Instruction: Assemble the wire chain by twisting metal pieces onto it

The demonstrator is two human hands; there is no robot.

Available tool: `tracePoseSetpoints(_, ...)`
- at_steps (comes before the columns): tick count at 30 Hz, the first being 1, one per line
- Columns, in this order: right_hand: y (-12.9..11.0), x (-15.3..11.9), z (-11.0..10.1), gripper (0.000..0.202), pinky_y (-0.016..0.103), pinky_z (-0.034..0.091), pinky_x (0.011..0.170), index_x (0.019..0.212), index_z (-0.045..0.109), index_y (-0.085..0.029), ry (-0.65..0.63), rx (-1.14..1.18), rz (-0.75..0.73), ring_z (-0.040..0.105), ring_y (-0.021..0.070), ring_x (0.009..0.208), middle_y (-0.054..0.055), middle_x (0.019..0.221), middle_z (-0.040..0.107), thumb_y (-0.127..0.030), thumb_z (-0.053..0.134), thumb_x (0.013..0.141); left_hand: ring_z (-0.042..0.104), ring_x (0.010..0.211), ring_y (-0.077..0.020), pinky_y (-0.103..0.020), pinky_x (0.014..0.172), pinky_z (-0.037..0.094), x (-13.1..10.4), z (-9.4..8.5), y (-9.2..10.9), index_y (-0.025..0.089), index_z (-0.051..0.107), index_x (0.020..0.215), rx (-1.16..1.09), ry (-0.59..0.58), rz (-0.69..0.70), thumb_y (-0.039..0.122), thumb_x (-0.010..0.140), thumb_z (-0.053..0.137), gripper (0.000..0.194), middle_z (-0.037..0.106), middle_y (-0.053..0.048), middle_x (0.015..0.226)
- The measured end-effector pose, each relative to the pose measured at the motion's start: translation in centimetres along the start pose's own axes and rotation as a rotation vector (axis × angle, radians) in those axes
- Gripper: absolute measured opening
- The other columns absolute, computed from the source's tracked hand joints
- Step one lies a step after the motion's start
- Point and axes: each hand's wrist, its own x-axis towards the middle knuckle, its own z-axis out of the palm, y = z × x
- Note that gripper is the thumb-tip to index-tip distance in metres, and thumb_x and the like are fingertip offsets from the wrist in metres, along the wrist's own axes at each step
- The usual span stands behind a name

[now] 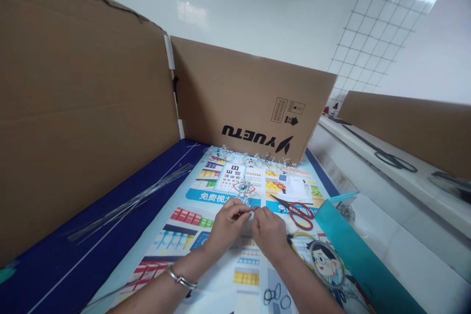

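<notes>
My left hand (230, 221) and my right hand (270, 233) meet over the printed sheet, fingertips pinched close together. Between them runs a thin wire (252, 209), mostly hidden by the fingers. Just beyond the fingertips is a small cluster of clear, wiry pieces (246, 189); whether it joins the wire I cannot tell. To the right of my right hand lie scissors (301, 213) with red handles, blades partly open. A yellow-handled tool (303, 236) shows beside my right wrist, partly covered, and a round grey ring (327, 265) lies near it.
Long thin wires (136, 201) lie on the blue cloth at left. More clear wiry pieces (257, 159) line the back, against a cardboard panel (253, 93). Another cardboard wall (84, 108) stands left. A teal-sided box (368, 250) at right holds a wire coil (346, 212).
</notes>
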Motion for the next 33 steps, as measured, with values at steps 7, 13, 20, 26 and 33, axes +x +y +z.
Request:
tracePoseSetpoints(7, -1.7, -0.2, -0.2, 0.034, 0.027, 0.042, 0.060, 0.114, 0.051, -0.016, -0.120, -0.085, 0.036, 0.062, 0.0191, 0.069, 0.006, 0.082, 0.066, -0.017, 0.044, 0.081, 0.054, 0.082, -0.0159, -0.026, 0.071, 0.047, 0.0, 0.0, 0.6, 0.021, 0.068, 0.082, 0.018, 0.024, -0.001, 0.019, 0.079, 0.055, 0.013, 0.053, -0.003, 0.084)
tracePoseSetpoints(13, -2.9, -0.3, -0.2, 0.037, 0.026, 0.043, 0.057, 0.115, 0.050, -0.010, -0.214, -0.099, 0.060, 0.065, 0.0197, 0.065, 0.010, 0.079, 0.068, -0.016, 0.046, 0.078, 0.053, 0.082, -0.0160, -0.028, 0.075, 0.045, -0.6, 0.0, 0.9, 0.020, 0.067, 0.079, 0.122, 0.056, 0.073, 0.013, 0.079, 0.050, 0.018, 0.053, -0.002, 0.082)
tracePoseSetpoints(20, -3.6, -0.6, -0.1, 0.040, 0.026, 0.043, 0.057, 0.115, 0.050, -0.010, -0.281, -0.079, 0.053, 0.065, 0.0203, 0.066, 0.011, 0.083, 0.069, -0.015, 0.049, 0.075, 0.053, 0.080, -0.0158, -0.028, 0.072, 0.044, -0.7, -0.1, 0.9, 0.019, 0.061, 0.072, 0.218, 0.055, 0.074, 0.009, 0.075, 0.049, 0.016, 0.052, -0.002, 0.082)
tracePoseSetpoints(26, -3.0, -0.8, 0.0, 0.044, 0.028, 0.045, 0.060, 0.123, 0.047, -0.012, -0.166, -0.048, -0.070, 0.064, 0.0197, 0.070, 0.009, 0.087, 0.068, -0.014, 0.045, 0.079, 0.051, 0.072, -0.0145, -0.025, 0.063, 0.043, 0.1, -0.6, 0.5, 0.018, 0.057, 0.066, 0.228, 0.108, 0.034, 0.009, 0.074, 0.048, 0.015, 0.050, -0.001, 0.076)
tracePoseSetpoints(33, -2.0, -0.8, -0.2, 0.031, 0.028, 0.044, 0.061, 0.114, 0.054, -0.017, 0.148, 0.068, -0.288, 0.057, 0.0159, 0.067, 0.005, 0.074, 0.061, -0.016, 0.044, 0.085, 0.049, 0.070, -0.0149, -0.027, 0.063, 0.042, 0.8, -1.3, 0.0, 0.018, 0.054, 0.064, 0.233, 0.153, 0.013, 0.010, 0.075, 0.048, 0.015, 0.049, 0.000, 0.071)
